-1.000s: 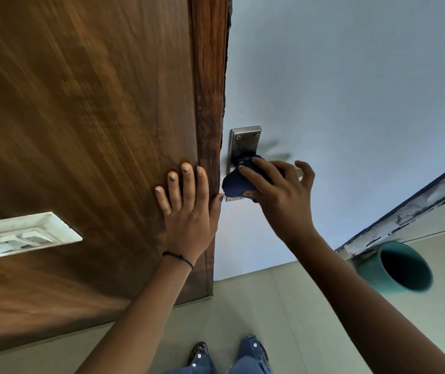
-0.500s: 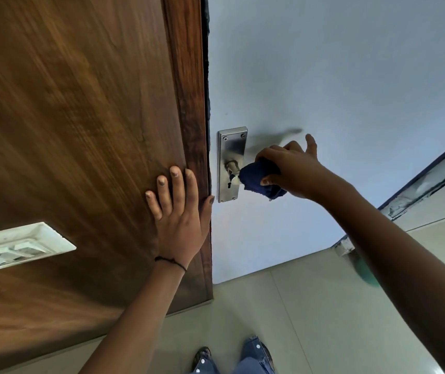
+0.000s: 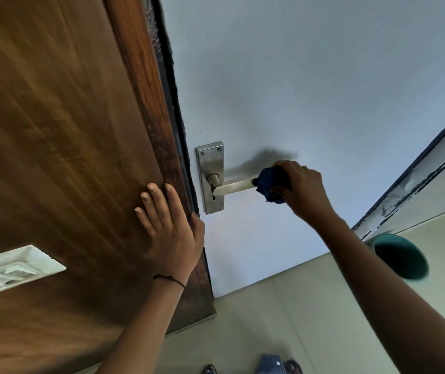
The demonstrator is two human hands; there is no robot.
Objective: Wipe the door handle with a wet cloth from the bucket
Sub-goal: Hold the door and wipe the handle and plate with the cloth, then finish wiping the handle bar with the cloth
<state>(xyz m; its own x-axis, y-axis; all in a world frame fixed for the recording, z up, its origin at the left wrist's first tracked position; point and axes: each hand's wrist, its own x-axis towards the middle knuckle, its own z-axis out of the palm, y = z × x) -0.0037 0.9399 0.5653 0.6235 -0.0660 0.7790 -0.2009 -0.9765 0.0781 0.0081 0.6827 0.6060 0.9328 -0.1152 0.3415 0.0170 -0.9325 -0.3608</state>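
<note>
The person stands close to a pale blue door [image 3: 310, 90], looking down along it; the right hand [image 3: 303, 190] is wrapped around a dark blue cloth [image 3: 270, 182], its fingers [image 3: 283, 167] curled tight over the bundle, and the cloth is closed around the outer end of the metal door handle [image 3: 233, 186]; the inner part of the lever is bare and runs back to its steel backplate [image 3: 210, 163], which sits just beside the door's edge; a soft shadow of hand and cloth falls on the door above the lever. The left hand [image 3: 168, 230] lies flat on the brown wooden panel [image 3: 54, 130] next to the door, fingers [image 3: 156, 198] straight and close together, thumb at the panel's edge, holding nothing; a thin black band [image 3: 170, 278] circles that wrist. Low on the right, a teal bucket [image 3: 400, 259] stands on the tiled floor [image 3: 283, 319] near the wall, well apart from the handle; its inside is dark, and whether it holds water I cannot tell. A white switch plate [image 3: 11, 268] is set into the wooden panel at the left; the tips of the person's feet [image 3: 278, 367] show at the bottom.
</note>
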